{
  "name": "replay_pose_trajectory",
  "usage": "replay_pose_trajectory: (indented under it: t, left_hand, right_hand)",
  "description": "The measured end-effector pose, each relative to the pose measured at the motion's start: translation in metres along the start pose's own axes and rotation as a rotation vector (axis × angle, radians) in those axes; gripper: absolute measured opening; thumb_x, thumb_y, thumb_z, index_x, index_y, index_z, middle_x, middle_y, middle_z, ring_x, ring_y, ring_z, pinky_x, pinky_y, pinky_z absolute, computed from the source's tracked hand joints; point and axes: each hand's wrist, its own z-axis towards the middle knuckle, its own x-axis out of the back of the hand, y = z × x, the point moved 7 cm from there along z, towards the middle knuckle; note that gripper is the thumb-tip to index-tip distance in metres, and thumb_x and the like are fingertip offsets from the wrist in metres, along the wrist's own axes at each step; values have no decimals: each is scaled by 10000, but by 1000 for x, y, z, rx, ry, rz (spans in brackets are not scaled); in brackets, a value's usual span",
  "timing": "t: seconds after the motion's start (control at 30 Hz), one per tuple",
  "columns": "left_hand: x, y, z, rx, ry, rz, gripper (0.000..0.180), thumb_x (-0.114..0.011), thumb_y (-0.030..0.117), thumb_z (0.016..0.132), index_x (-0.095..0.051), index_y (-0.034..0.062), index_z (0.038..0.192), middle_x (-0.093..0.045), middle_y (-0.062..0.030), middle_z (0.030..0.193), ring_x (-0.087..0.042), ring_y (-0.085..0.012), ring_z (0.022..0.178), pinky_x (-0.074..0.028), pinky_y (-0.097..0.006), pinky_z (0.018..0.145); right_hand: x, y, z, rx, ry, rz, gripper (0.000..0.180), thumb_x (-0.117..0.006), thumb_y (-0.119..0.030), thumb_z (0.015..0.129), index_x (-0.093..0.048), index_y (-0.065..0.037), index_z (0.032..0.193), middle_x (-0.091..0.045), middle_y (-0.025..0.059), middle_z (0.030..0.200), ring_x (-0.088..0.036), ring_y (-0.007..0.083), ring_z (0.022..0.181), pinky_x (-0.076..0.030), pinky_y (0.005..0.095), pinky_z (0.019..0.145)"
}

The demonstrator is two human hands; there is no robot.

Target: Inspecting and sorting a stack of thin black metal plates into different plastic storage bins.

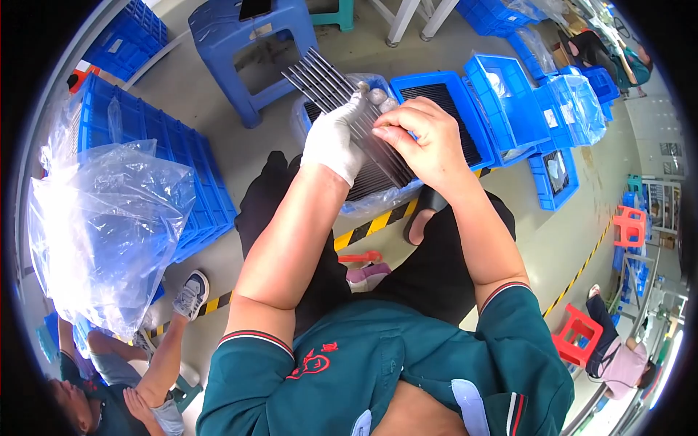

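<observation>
My left hand (333, 142), in a white glove, is wrapped around several thin dark rods (318, 80). They lie side by side in a flat row, slanting from upper left to lower right. My bare right hand (430, 139) is closed in a pinch, thumb against forefinger, right at the rods; what sits between the fingertips is too small to make out. Below the hands stands a plastic-lined blue crate (378, 206) with more dark rods in it. Just right of it, another blue crate (488, 154) holds a layer of similar dark rods.
Blue stacked crates (203, 174) and a clear plastic bag (109, 225) rise at left. A blue stool (251, 36) stands ahead. More blue bins (509, 102) line the right. A seated person (102, 392) is at lower left; another stands near a red stool (578, 336).
</observation>
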Motion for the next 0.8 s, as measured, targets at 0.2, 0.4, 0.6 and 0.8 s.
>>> replay_pose_trajectory:
  t: [0.2, 0.4, 0.6, 0.8]
  left_hand:
    - [6, 1, 3, -7, 1, 48, 98, -508, 108, 969, -562, 35, 1006, -614, -132, 929, -603, -271, 857, -520, -392, 784]
    - [12, -5, 6, 53, 25, -19, 178, -518, 159, 965, -632, 59, 1058, -649, -97, 996, -619, -237, 884, -527, -344, 748]
    - [13, -8, 0, 78, 86, -29, 175, -510, 165, 971, -626, 61, 1053, -653, -107, 1021, -624, -239, 891, -528, -340, 728]
    - [9, -9, 0, 71, 103, -12, 175, -502, 154, 974, -620, 58, 1060, -647, -98, 989, -616, -225, 835, -518, -301, 662]
  right_hand:
    - [-2, -23, 1, 235, -23, -207, 92, -728, -158, 725, -683, -95, 775, -640, 31, 761, -597, 224, 754, -488, 333, 671]
    - [-5, -10, 2, 154, -90, -232, 96, -721, -179, 728, -679, -98, 758, -641, 18, 771, -591, 221, 770, -486, 340, 685]
    - [-13, -15, -4, 203, -98, -213, 105, -722, -207, 729, -680, -112, 749, -639, 11, 766, -591, 216, 793, -465, 354, 710]
    - [-9, -14, -4, 176, -66, -265, 110, -730, -205, 719, -668, -115, 728, -629, 6, 747, -583, 213, 755, -445, 350, 687]
